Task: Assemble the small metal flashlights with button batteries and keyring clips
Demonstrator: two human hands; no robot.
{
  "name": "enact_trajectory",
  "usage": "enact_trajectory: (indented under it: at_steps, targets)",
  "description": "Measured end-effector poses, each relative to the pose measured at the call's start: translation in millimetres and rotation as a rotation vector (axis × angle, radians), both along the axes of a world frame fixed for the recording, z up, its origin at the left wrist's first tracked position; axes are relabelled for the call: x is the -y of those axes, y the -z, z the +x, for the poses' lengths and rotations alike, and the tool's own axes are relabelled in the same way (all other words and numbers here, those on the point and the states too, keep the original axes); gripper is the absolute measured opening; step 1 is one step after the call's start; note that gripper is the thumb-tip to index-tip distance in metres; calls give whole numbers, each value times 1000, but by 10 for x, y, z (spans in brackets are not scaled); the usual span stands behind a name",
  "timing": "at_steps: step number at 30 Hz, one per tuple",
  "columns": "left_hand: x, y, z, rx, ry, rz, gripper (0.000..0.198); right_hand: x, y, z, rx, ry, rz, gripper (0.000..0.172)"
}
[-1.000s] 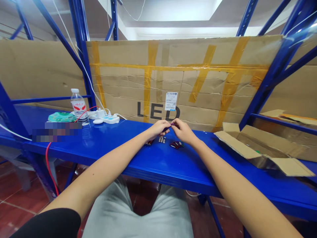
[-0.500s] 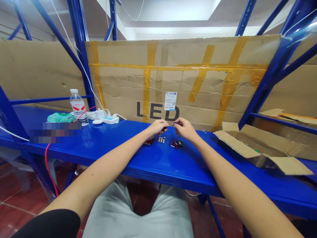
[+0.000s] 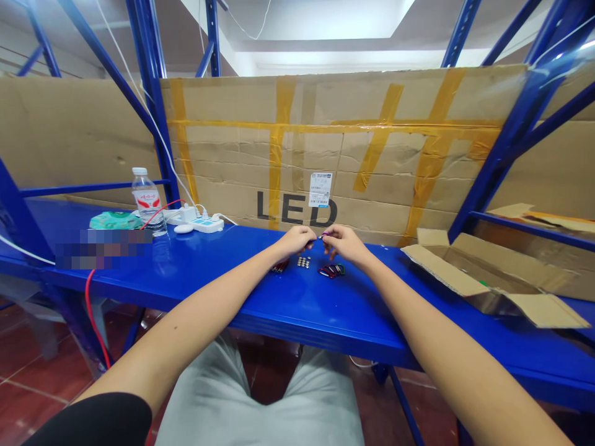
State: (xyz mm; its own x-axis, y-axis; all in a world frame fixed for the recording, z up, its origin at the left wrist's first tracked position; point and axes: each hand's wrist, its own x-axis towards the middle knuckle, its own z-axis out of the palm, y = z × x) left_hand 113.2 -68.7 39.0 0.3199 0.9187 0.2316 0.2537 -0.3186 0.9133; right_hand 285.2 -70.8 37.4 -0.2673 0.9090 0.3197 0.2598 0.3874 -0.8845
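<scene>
My left hand point(image 3: 296, 239) and my right hand point(image 3: 343, 241) meet over the blue shelf point(image 3: 297, 297), both with fingers pinched on a small purple item point(image 3: 323, 235) held between them. Below the hands lie a cluster of small silver round pieces point(image 3: 304, 262), a heap of red, green and dark clips point(image 3: 331, 271) to the right, and a few dark red pieces point(image 3: 279, 267) to the left. The held item is too small to make out in detail.
A taped cardboard sheet marked LED point(image 3: 325, 155) stands behind the shelf. An open cardboard box point(image 3: 493, 282) lies at the right. At the left are a water bottle point(image 3: 145, 199), a white power strip point(image 3: 195, 220), a green packet point(image 3: 115, 219) and a red cable point(image 3: 90, 310).
The hands drew slightly apart half a second ago and have closed together again on the small purple item. Nothing else has moved.
</scene>
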Motion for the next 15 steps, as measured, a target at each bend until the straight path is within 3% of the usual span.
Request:
enact_trajectory:
  at_steps: [8,10,15]
  targets:
    - [16,29,19,28,84,73,20,4,32,-17,27,-46,48,14]
    - [-6,49,24,25,77,111,20,4,54,-20,104,-21,131,14]
    - [-98,95,13,66,62,173,24,-1,83,4,459,3,464,42]
